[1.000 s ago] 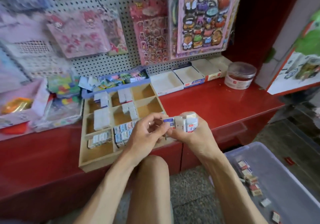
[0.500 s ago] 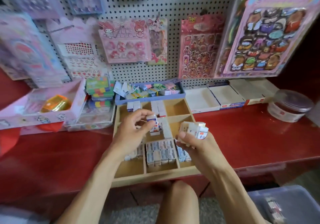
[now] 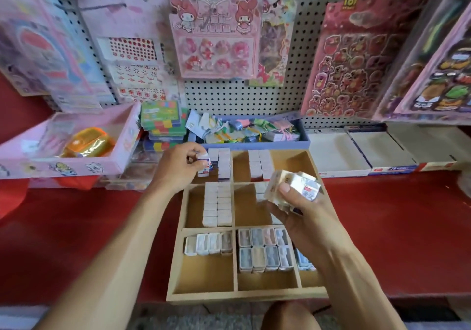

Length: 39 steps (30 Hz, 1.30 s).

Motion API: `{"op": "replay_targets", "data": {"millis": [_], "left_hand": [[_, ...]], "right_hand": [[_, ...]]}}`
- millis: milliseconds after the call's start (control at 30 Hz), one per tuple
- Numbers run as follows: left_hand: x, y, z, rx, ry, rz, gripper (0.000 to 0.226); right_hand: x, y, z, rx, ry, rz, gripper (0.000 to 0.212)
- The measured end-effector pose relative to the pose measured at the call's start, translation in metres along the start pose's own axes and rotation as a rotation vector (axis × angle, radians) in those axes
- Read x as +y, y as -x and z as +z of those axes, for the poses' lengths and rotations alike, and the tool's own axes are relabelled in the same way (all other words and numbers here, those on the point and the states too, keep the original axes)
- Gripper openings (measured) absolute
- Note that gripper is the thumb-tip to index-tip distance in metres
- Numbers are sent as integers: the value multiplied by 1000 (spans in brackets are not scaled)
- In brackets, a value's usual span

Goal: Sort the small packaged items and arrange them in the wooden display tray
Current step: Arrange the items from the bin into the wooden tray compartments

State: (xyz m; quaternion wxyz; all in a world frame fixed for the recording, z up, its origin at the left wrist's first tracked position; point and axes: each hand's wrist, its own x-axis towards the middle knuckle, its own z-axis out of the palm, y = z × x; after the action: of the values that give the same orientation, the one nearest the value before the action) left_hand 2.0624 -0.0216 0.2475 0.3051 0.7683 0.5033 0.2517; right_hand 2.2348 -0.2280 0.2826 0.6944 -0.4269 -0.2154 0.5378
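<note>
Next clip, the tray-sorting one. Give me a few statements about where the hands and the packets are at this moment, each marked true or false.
1. The left hand holds a small packet over the wooden tray's back-left compartment. True.
2. The right hand is empty. False: it holds a bunch of wrapped packets.
3. The tray's back-right compartment holds no packets. True.
4. The tray sits on a blue counter. False: the counter is red.
5. The front-left compartment is packed full. False: only one short row lies at its back.
</note>
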Motion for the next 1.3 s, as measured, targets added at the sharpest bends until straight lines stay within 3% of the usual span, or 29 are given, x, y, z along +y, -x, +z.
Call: {"op": "replay_targets", "data": {"millis": [67,233,367,500,600,733,900,1000,1100,1300], "left_hand": [[1,-3,6,-14,-20,-9,18],[12,-1,16,24,-97,-7,26],[10,2,15,41,-62,-55,25],[12,4,16,21,-75,-47,23],[15,11,10,-11,-109,-44,27],[33,34,2,149,-22,33,16],[75,72,11,-197,315,127,12],[78,78,24,-181,252,164,14],[73,75,22,-186,133,177,12],[75,65,27,-359,-435,314,17]], "right_hand": [[4,-4,-1,27,7,22,16],[9,-12,-3,85,10,54,30],[10,-11,-4,75,-23,39,17],[11,-8,-6,26,-36,8,34],[10,-3,-5,47,-42,29,15],[9,4,1,84,-30,43,19],[7,7,10,198,-42,29,31],[12,6,11,261,-34,56,11],[12,9,5,333,-45,47,13],[9,16,-6,401,-84,19,14]]}}
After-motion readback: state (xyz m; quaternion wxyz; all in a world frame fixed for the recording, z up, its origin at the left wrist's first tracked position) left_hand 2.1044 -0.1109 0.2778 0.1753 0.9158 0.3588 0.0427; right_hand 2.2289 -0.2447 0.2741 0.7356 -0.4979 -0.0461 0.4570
